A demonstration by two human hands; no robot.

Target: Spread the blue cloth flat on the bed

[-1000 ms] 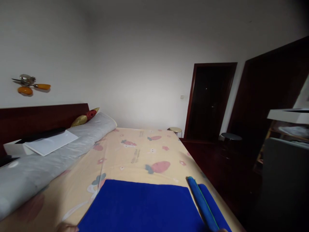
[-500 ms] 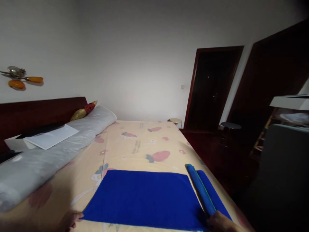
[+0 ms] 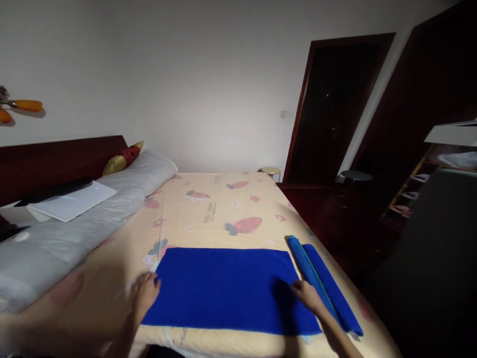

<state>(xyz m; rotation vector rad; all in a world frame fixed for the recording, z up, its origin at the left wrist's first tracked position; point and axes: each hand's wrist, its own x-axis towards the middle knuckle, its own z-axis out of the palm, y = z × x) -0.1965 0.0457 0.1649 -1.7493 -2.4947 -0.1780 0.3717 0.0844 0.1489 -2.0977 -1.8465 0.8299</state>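
Both hands have been brought up onto the blue towel (image 3: 227,288): left hand (image 3: 147,293) flat at its left edge, right hand (image 3: 307,294) spread at its right edge beside the rolled towel (image 3: 309,271). Towel judged soft, light, limp; best gripped at corners.

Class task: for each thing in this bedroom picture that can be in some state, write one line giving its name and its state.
Blue rectangular towel: spread flat on bed.
Blue rolled towel: rolled up, lying at flat towel's right edge.
Left hand: open, at flat towel's left edge.
Right hand: resting on flat towel, beside roll.
Dark wooden door: cannot tell.
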